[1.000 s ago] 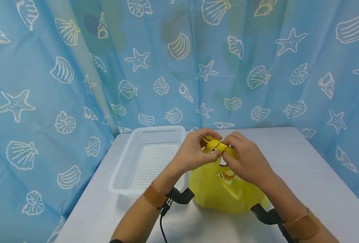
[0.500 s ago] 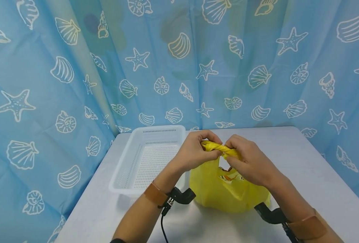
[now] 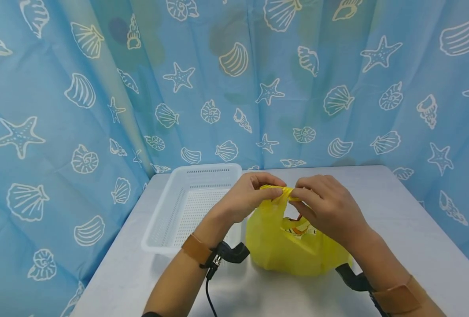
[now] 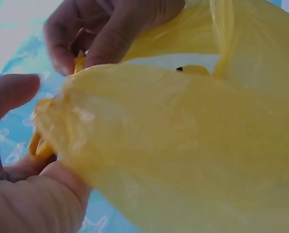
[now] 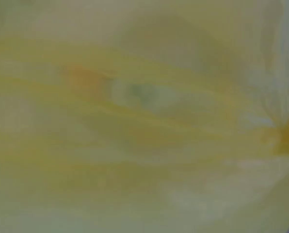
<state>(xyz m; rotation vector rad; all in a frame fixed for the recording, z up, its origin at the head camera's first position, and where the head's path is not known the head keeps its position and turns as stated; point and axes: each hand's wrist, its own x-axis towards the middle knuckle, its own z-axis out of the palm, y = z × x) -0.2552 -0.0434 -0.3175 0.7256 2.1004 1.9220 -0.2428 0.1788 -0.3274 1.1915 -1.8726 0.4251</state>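
A yellow plastic bag point(image 3: 297, 259) with a printed colored picture stands bulging on the table, its handles drawn up and twisted together at the top. My left hand point(image 3: 242, 198) pinches the left part of the twisted handles between thumb and fingers. Close beside it, my right hand point(image 3: 331, 209) pinches the right part. In the left wrist view, the bag's thin film point(image 4: 173, 126) fills the middle, with the fingers of my right hand point(image 4: 120, 29) on its gathered edge. Yellow film point(image 5: 144, 145) covers the right wrist view, blurred, and hides the hand there.
A white plastic basket point(image 3: 155, 229) with a perforated bottom stands left of the bag, behind my left forearm. A white table point(image 3: 396, 211) lies beneath. Behind it hangs a blue curtain point(image 3: 202, 53) with shell prints. A cable point(image 3: 208, 290) trails from the left wrist camera.
The thick twisted strand between my hands now shows as a short knot-like gather. My left hand has shifted slightly left, and the fingers of my right hand have moved further over the strand.
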